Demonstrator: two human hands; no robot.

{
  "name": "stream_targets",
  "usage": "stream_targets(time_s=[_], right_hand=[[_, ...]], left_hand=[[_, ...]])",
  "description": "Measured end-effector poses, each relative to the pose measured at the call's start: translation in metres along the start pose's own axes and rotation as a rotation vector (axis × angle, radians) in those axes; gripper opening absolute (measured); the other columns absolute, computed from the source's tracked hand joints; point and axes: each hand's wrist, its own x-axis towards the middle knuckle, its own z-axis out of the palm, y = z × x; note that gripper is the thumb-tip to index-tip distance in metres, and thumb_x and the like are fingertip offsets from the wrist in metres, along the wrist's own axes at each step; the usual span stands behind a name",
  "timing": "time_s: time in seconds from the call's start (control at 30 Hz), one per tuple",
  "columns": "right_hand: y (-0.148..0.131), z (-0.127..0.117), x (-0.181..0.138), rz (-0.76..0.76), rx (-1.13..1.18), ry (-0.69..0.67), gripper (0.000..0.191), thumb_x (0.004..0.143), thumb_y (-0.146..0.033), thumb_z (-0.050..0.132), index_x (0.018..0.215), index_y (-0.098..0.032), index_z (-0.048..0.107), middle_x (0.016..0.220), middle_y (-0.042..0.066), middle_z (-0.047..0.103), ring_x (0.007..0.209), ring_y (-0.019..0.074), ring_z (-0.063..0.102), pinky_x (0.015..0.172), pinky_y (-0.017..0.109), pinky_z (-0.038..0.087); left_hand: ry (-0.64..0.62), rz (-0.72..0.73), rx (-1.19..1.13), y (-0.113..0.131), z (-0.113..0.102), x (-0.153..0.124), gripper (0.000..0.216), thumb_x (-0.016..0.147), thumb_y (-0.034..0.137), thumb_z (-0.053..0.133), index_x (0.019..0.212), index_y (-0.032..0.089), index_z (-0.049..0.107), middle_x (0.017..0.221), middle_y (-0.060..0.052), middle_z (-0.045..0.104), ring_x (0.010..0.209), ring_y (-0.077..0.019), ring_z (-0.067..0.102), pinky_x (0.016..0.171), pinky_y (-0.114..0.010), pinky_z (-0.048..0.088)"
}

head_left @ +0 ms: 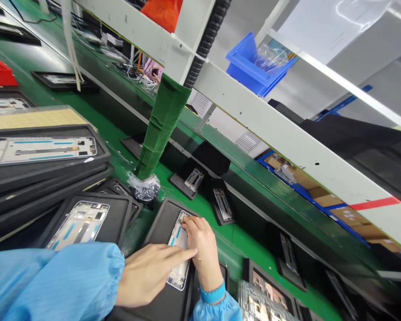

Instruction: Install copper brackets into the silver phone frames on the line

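Observation:
A silver phone frame point(178, 278) with blue strips lies in a black foam tray point(165, 223) in front of me. My right hand point(202, 245) is over its upper end, fingers bent and pressed together at the frame's top corner. Whatever those fingertips hold, if anything, is hidden. My left hand point(152, 269) reaches across the lower part of the frame with its fingers stretched out, the index fingertip at the right hand's wrist. Part of the frame is covered by both hands.
Stacked black trays point(47, 178) with phone frames stand at the left. Beside them sits a plastic bag point(145, 189) of dark pieces. Clear blister trays point(263, 307) lie at the lower right. A green conveyor belt point(200, 211) carries more trays behind, below a white beam point(270, 133).

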Motion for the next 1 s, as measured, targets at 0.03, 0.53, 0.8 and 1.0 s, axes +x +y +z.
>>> stream_targets(time_s=[0.03,0.53,0.8,1.0], right_hand=[[0.000,-0.001,0.000,-0.004,0.001,-0.005,0.016,0.097,-0.012,0.063,0.104,-0.023,0.074,0.097,0.005,0.077,0.082,0.0238,0.066,0.074,0.038,0.054],[-0.001,-0.003,-0.007,0.029,0.062,-0.128,0.033,0.098,-0.010,0.056,0.126,-0.021,0.069,0.112,0.011,0.076,0.092,0.0286,0.068,0.078,0.043,0.054],[0.039,-0.055,-0.018,0.252,0.199,-0.035,0.038,0.103,-0.017,0.050,0.139,-0.018,0.063,0.141,0.011,0.067,0.131,0.0235,0.063,0.109,0.039,0.053],[0.113,-0.079,-0.020,0.553,-0.005,0.180,0.031,0.101,-0.035,0.065,0.128,-0.018,0.064,0.128,0.010,0.066,0.108,0.0233,0.069,0.092,0.045,0.059]], left_hand=[[0.004,-0.011,-0.001,0.000,0.001,0.000,0.088,0.084,-0.001,0.046,0.160,0.036,0.023,0.153,-0.002,0.055,0.133,-0.0262,0.059,0.110,-0.038,0.051],[-0.084,-0.046,0.005,0.000,0.001,0.007,0.097,0.083,0.000,0.048,0.162,0.037,0.006,0.153,-0.001,0.056,0.132,-0.0227,0.061,0.110,-0.036,0.052],[0.140,-0.321,0.169,-0.025,-0.035,0.015,0.057,0.101,0.033,0.039,0.155,0.019,0.042,0.160,-0.012,0.047,0.146,-0.0336,0.045,0.121,-0.051,0.037],[-0.074,-0.596,0.091,-0.052,-0.052,0.014,0.048,0.091,0.043,0.043,0.120,0.012,0.067,0.093,-0.014,0.078,0.095,-0.0356,0.074,0.086,-0.045,0.053]])
